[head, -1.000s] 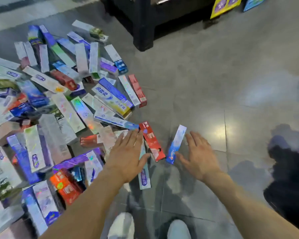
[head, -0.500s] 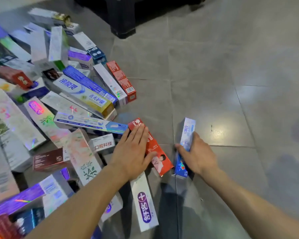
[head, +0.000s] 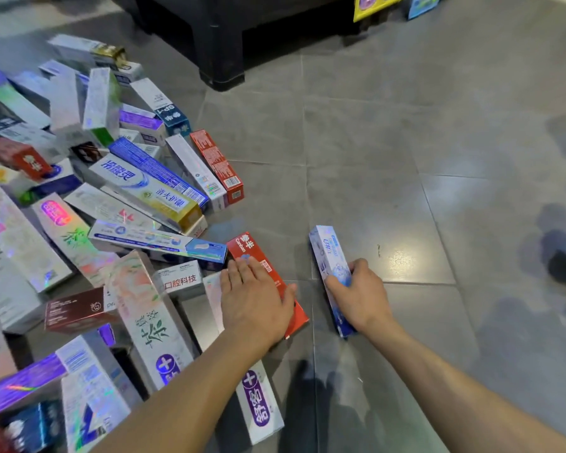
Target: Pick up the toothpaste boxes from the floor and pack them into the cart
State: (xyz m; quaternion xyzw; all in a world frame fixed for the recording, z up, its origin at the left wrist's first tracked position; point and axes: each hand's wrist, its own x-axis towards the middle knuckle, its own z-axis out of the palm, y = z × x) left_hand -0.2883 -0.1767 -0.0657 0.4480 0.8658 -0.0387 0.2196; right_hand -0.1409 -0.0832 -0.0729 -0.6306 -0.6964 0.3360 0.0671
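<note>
My right hand (head: 361, 297) grips the blue box (head: 330, 273) on the floor (head: 406, 158); my left hand (head: 254, 299) lies flat, unclenched, on the red box (head: 258, 256). Next, I'd lift both toward the unseen cart.

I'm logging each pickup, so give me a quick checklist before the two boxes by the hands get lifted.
1. Right hand grips the blue box: ok.
2. Left hand grips the red box: not ok, it rests flat on top.
3. Blue box clear of the pile: ok, it lies apart on the floor tiles.
4. Red box free of neighbours: not ok, its far end touches the blue-tipped box.
5. Cart within reach: cannot tell, none in view.
</note>
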